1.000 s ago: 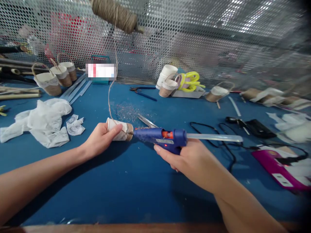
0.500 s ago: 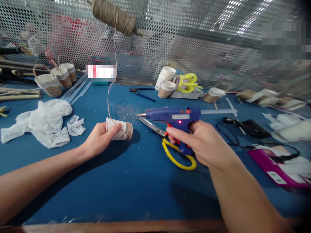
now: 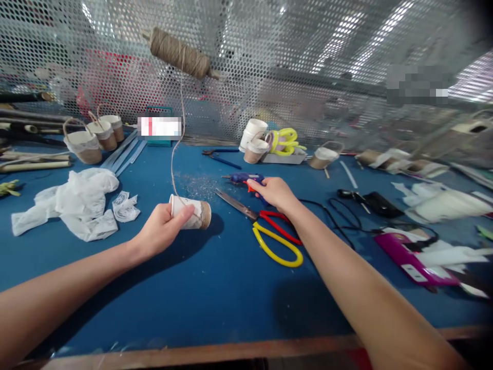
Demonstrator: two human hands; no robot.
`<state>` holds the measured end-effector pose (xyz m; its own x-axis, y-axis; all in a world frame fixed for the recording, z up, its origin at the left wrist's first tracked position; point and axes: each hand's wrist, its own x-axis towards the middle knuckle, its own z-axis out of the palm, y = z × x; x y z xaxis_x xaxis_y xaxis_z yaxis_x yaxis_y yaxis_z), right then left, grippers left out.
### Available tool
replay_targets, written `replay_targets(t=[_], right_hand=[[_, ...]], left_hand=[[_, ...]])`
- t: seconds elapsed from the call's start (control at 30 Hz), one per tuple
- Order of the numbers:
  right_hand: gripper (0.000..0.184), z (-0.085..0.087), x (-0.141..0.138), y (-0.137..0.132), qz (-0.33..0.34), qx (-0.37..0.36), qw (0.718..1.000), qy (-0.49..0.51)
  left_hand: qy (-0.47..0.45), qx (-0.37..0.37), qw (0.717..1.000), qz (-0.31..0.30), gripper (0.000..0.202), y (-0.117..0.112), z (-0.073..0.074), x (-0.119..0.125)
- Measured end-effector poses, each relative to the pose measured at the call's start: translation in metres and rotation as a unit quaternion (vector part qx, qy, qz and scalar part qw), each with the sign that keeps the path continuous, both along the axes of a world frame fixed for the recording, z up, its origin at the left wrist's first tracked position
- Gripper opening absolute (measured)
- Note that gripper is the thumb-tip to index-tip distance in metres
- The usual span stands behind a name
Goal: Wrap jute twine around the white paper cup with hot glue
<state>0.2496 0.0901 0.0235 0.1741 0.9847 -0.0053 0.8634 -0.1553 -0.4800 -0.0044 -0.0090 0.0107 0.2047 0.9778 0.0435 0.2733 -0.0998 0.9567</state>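
White-and-brown paper cup [image 3: 198, 220] in the left hand [image 3: 165, 226], blue glue gun [image 3: 246, 178] in the right hand [image 3: 274, 192]

The cup lies sideways in the left hand above the blue tabletop [image 3: 215, 293], its brown base pointing right. The left thumb presses on its side, closing the grip; the other fingers are hidden. A thin brown twine strand [image 3: 172, 164] runs down to the cup from a brown spool [image 3: 179, 54] before the perforated metal panel [image 3: 246, 31].

The right hand is wrapped round the gun's handle, nozzle leftward; whether the gun touches the tabletop, I cannot tell. Just nearer lie steel scissors with one red and one yellow handle [image 3: 252, 216], blades apart. Crumpled white lace fabric [image 3: 88, 203] lies left of the cup.
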Motion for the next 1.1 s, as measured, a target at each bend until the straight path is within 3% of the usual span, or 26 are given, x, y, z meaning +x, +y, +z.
replay_targets(t=[0.17,0.27,0.33,0.43,0.53,0.63,0.77,0.9,1.1], right_hand=[[0.025,0.013,-0.018,-0.009,0.026,0.073,0.994,-0.081],[0.037,0.025,-0.046,-0.027,0.152,0.057,0.986,-0.039],[0.047,0.031,-0.066,-0.039,0.310,-0.047,0.944,0.098],[0.046,0.033,-0.092,-0.053,0.408,-0.168,0.867,0.231],[0.024,0.032,-0.104,-0.060,0.371,-0.160,0.848,0.343],[0.014,0.033,-0.104,-0.065,0.317,-0.126,0.843,0.415],[0.015,0.039,-0.094,-0.071,0.307,-0.045,0.853,0.419],[0.018,0.045,-0.079,-0.076,0.277,0.011,0.864,0.421],[0.019,0.043,-0.069,-0.079,0.249,0.045,0.879,0.405]], left_hand=[[0.005,0.016,0.999,-0.029,0.036,-0.003,0.001,0.001],[0.018,0.012,0.998,-0.064,0.036,-0.007,0.002,0.003],[0.036,0.024,0.995,-0.088,0.035,-0.010,0.002,0.003],[0.070,0.046,0.990,-0.117,0.035,-0.013,0.001,0.004],[0.082,0.031,0.988,-0.125,0.037,-0.015,0.002,0.003],[0.058,-0.008,0.992,-0.116,0.037,-0.014,0.003,0.003],[-0.051,-0.078,0.990,-0.106,0.033,-0.012,0.007,0.004],[-0.146,-0.164,0.971,-0.093,0.030,-0.011,0.012,0.007],[-0.175,-0.203,0.958,-0.098,0.024,-0.013,0.013,0.009]])
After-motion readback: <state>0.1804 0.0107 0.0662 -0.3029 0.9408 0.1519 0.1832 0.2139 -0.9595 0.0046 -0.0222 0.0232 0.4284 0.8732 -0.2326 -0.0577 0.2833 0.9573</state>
